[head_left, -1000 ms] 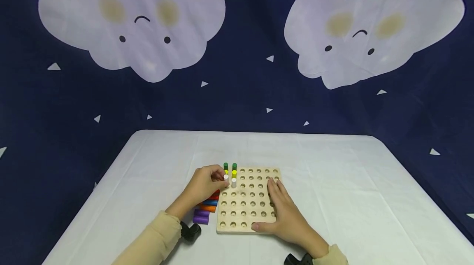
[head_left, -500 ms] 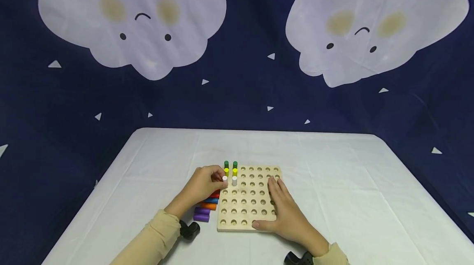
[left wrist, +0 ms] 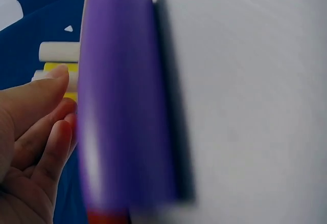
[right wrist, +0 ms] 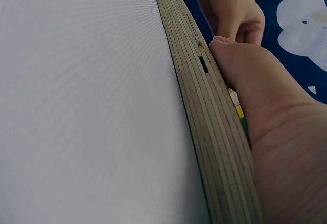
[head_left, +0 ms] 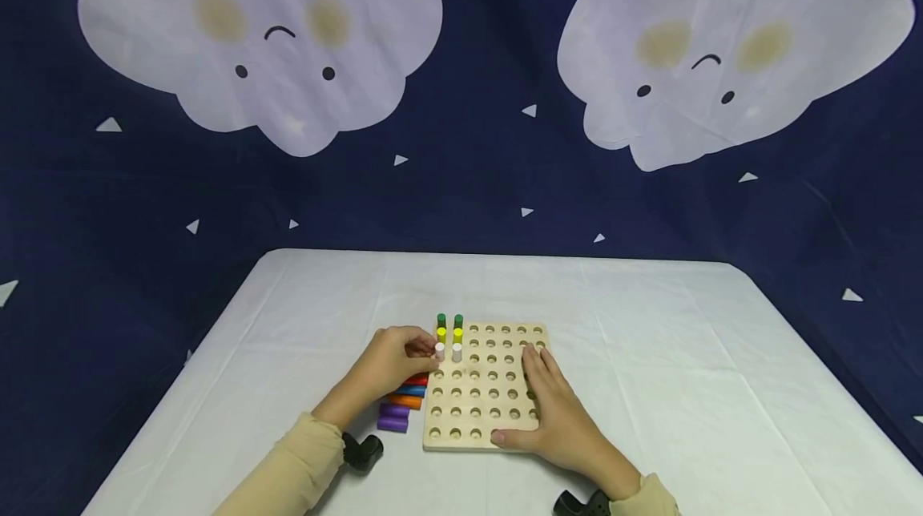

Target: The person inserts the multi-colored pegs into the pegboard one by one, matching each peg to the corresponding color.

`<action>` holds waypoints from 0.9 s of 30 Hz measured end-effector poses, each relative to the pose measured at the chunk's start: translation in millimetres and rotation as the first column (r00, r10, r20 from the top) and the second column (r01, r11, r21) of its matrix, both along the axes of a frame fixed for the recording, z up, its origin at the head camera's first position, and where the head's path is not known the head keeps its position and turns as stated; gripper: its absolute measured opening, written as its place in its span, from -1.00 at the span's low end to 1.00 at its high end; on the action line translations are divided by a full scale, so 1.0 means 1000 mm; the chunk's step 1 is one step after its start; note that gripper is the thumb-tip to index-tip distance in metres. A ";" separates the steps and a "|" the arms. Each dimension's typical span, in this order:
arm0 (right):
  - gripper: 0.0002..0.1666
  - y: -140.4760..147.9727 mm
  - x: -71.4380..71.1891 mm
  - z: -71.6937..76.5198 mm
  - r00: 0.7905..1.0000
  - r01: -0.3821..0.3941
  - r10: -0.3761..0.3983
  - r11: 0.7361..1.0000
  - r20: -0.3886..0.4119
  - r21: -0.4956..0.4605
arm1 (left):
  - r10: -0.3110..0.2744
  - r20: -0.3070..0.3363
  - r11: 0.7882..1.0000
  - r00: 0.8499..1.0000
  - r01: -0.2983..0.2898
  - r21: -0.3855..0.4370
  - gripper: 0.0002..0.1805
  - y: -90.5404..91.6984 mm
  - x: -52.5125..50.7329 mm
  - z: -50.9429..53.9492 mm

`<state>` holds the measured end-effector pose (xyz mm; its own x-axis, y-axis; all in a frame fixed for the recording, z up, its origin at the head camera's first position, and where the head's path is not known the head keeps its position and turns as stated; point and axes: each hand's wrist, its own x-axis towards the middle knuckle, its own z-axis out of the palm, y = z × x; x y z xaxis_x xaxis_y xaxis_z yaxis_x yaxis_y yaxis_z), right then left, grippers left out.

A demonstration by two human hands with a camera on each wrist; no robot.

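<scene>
White tabletop (head_left: 685,372), faintly creased, far corners rounded. Navy backdrop (head_left: 461,187) past the far edge. On it: pale left cloud (head_left: 263,51) above the far-left corner, pale right cloud (head_left: 710,43) above the far-right one, small white triangles (head_left: 110,126) scattered around.

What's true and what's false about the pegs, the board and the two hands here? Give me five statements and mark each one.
1. The board holds two green pegs, two yellow pegs and two white pegs. True.
2. The green pegs stand nearest the person. False: they are in the far row, and the white pegs are nearest.
3. The right hand rests on the board. True.
4. The purple pegs stand in holes. False: the purple pegs lie on the table, left of the board.
5. The left hand is at the board's right side. False: the left hand is at the left side, by the white pegs.
</scene>
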<state>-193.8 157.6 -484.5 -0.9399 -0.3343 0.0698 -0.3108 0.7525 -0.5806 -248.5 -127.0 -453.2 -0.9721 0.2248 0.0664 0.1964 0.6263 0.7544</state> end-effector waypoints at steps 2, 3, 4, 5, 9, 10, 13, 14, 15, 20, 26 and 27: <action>0.61 0.000 0.000 0.000 1.000 0.000 0.000 1.000 -0.004 0.001 | 0.020 0.005 1.000 1.000 -0.020 0.005 -0.80 -0.006 0.002 0.001; 0.60 0.000 0.000 0.000 1.000 -0.001 0.001 1.000 -0.007 0.001 | 0.036 0.007 0.999 0.999 -0.036 0.007 -0.81 -0.009 0.004 0.001; 0.60 0.000 0.000 0.000 1.000 -0.001 0.001 1.000 -0.009 0.001 | 0.052 0.008 0.999 0.999 -0.052 0.007 -0.81 -0.013 0.005 0.002; 0.60 0.000 0.000 0.000 1.000 -0.002 0.002 1.000 -0.009 0.002 | 0.069 0.008 0.998 0.998 -0.069 0.006 -0.81 -0.017 0.006 0.002; 0.60 0.000 0.000 0.000 1.000 0.002 -0.002 1.000 -0.008 -0.005 | 0.111 0.038 0.994 0.993 -0.110 -0.015 -0.80 -0.035 0.011 0.003; 0.60 0.000 0.000 0.000 1.000 0.004 -0.004 1.000 -0.007 -0.007 | 0.112 0.048 0.993 0.993 -0.110 -0.028 -0.79 -0.038 0.013 0.003; 0.60 0.000 0.000 -0.001 1.000 0.005 -0.006 1.000 -0.010 -0.016 | 0.110 0.076 0.992 0.991 -0.105 -0.065 -0.77 -0.047 0.017 0.001; 0.60 -0.001 0.000 -0.001 1.000 0.005 -0.006 1.000 -0.012 -0.019 | 0.106 0.081 0.992 0.991 -0.100 -0.073 -0.77 -0.049 0.017 0.000; 0.60 -0.001 0.000 -0.001 1.000 0.005 -0.005 1.000 -0.013 -0.021 | 0.100 0.082 0.993 0.992 -0.094 -0.077 -0.77 -0.050 0.018 0.000; 0.60 -0.001 0.000 -0.002 1.000 0.007 -0.007 1.000 -0.011 -0.021 | 0.079 0.085 0.993 0.993 -0.071 -0.090 -0.80 -0.052 0.019 0.000; 0.61 -0.001 0.000 -0.002 1.000 0.005 -0.006 1.000 -0.007 -0.020 | 0.064 0.099 0.991 0.993 -0.051 -0.125 -0.83 -0.050 0.020 0.002; 0.60 -0.001 0.000 -0.002 1.000 0.005 -0.005 1.000 -0.009 -0.022 | 0.059 0.100 0.991 0.993 -0.046 -0.128 -0.83 -0.050 0.020 0.002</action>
<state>-193.4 156.8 -486.9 -0.9409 -0.3276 0.0856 -0.3122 0.7415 -0.5939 -228.6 -177.1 -451.1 -0.9830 0.1736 -0.0605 0.0859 0.7248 0.6836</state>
